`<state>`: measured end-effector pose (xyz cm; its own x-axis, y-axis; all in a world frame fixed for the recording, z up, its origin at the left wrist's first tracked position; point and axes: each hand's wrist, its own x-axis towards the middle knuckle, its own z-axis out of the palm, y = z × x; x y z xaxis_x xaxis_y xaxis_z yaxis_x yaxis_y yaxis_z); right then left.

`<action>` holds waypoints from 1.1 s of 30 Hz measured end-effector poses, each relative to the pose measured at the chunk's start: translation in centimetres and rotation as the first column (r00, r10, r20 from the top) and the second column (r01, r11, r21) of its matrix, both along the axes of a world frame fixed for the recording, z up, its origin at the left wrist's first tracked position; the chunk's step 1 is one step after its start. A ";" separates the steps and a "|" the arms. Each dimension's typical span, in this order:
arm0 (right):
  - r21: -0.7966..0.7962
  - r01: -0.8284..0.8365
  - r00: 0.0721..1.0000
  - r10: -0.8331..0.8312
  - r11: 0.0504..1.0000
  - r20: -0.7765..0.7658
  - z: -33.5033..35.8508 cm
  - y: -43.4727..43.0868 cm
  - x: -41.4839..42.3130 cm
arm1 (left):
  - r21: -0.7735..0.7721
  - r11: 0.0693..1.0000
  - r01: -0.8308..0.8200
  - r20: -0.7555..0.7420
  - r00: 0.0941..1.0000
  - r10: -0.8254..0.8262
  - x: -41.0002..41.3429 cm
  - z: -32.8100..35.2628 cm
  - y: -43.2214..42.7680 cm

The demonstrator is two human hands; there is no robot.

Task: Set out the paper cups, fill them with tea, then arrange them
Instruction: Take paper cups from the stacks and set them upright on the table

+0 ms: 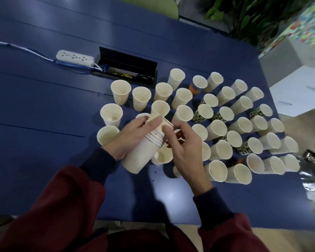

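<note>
Head view: left hand (127, 137) wraps the tilted stack of nested cups (144, 151) above the table (44, 106); right hand (185, 148) pinches its rims. Probably light, thin-walled, crushable: peel 1 by the rim.

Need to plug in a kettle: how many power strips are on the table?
1. The white power strip lies on the blue table at far left, beside the open cable box, whose inside is partly hidden.

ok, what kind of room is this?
Probably an office meeting room: a long blue table with a recessed cable box, a white power strip beside it, and leafy plants behind.
</note>
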<state>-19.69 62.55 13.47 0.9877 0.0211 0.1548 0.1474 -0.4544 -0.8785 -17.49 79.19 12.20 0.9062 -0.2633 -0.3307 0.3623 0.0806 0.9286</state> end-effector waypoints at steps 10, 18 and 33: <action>0.123 0.252 0.968 -0.250 0.960 -0.034 0.9 -17.6 -1.5 | 0.231 0.935 0.268 0.073 0.954 -0.291 0.3 0.1 -17.3; -0.008 0.617 0.766 -0.599 0.787 0.233 -0.3 -35.9 -5.1 | 0.219 0.959 0.181 0.104 0.973 -0.207 -0.4 -1.5 -29.4; -0.469 0.299 0.924 -0.374 0.831 -0.073 -9.4 -39.5 -9.5 | 0.222 0.959 0.178 0.120 0.971 -0.208 -1.1 -0.2 -34.2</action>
